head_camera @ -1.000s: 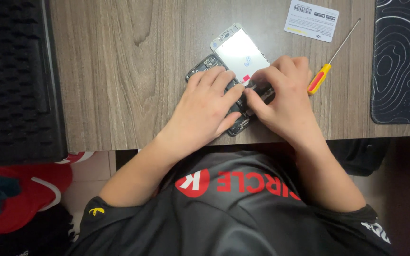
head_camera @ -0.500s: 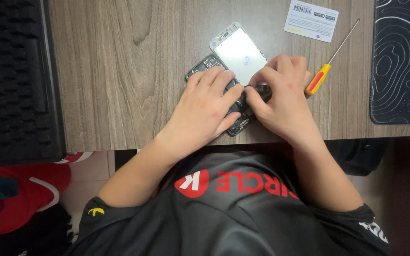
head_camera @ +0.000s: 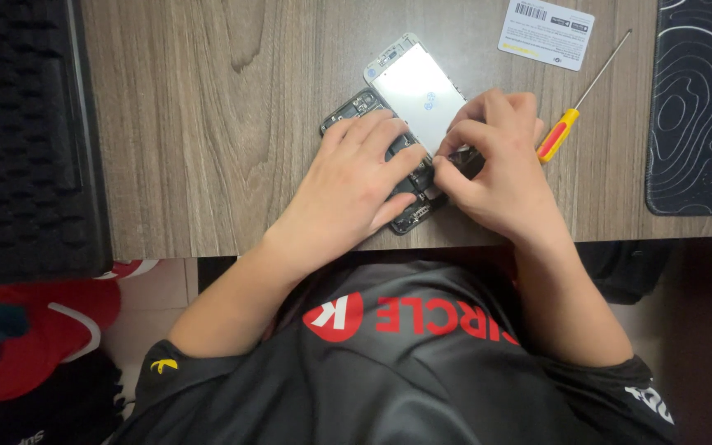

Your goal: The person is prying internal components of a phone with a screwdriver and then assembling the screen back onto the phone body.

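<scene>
An opened smartphone lies on the wooden desk (head_camera: 208, 124). Its dark body (head_camera: 354, 107) with exposed parts is mostly under my left hand (head_camera: 354, 185), which lies flat on it and presses it down. The screen panel (head_camera: 415, 89) is swung open to the right, silvery back side up. My right hand (head_camera: 500, 169) rests by the panel's lower edge with its fingertips pinched together at the phone's inner parts. What sits between those fingertips is hidden.
A screwdriver (head_camera: 574, 111) with a red and yellow handle lies just right of my right hand. A white card (head_camera: 547, 22) sits at the back. A black patterned mat (head_camera: 702, 107) is at the right, a black foam pad (head_camera: 18, 140) at the left.
My right hand's fingertips have curled in a little toward the phone's inner edge. The left hand and the phone have stayed in place.
</scene>
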